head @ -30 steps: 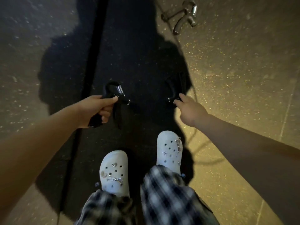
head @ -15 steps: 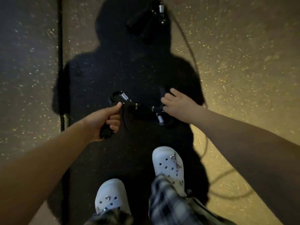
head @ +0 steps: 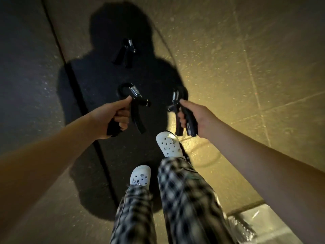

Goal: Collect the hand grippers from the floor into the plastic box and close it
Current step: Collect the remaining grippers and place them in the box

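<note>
Down by the feet point(head: 140, 176), bottom rt: blurry clear shape, prob the plastic box point(head: 263, 226), can't tell lid or contents tbh. Further out, gripping one hand gripper point(head: 136, 103) w/ left hand point(head: 112, 117), fingers curled round a handle. Same deal w/ right hand point(head: 198, 117), wrapped round a second hand gripper point(head: 190, 124). Farthest, in the shadow point(head: 105, 76) on the floor point(head: 246, 67): third hand gripper point(head: 125, 53), not yet picked up. Guessing roughly midway, nothing visibly boxed, closing left to do.
</note>
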